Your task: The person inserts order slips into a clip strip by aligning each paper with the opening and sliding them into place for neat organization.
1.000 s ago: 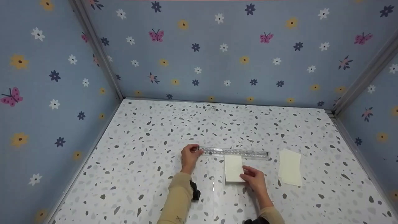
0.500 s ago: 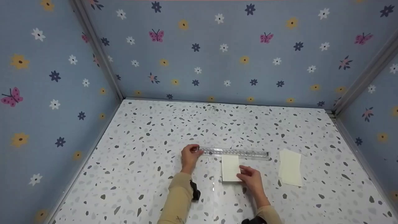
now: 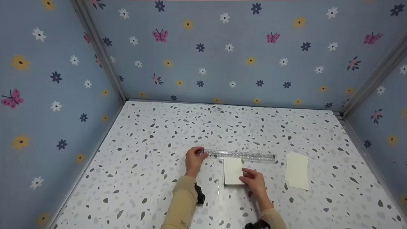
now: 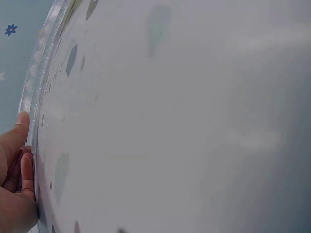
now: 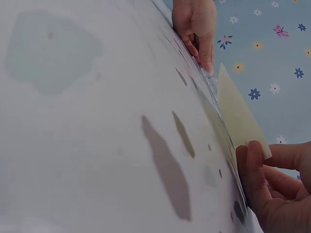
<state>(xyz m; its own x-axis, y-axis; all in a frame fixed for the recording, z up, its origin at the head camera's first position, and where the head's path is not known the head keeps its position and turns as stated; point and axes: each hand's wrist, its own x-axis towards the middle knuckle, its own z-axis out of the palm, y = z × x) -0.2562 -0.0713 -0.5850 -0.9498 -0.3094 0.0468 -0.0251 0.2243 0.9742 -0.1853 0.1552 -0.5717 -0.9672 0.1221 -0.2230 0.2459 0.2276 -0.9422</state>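
A long clear plastic strip (image 3: 244, 156) with a row of round shapes along it lies crosswise on the table. My left hand (image 3: 193, 161) pinches its left end; in the left wrist view, the thumb presses on the strip (image 4: 36, 77). Just below the strip is a cream paper card (image 3: 233, 171), its top edge up against or slightly under the strip; I cannot tell which. My right hand (image 3: 255, 182) holds this card by its lower right edge between thumb and fingers. The card (image 5: 238, 116) looks slightly tilted up from the table in the right wrist view.
To the right of the right hand, a few more cream papers (image 3: 297, 171) lie loosely stacked. The speckled white table (image 3: 159, 127) is bounded by flowered blue panels (image 3: 216, 57) at the back and both sides.
The right hand has slid the cream card a little to the left along the strip. The left hand and the strip stay where they were.
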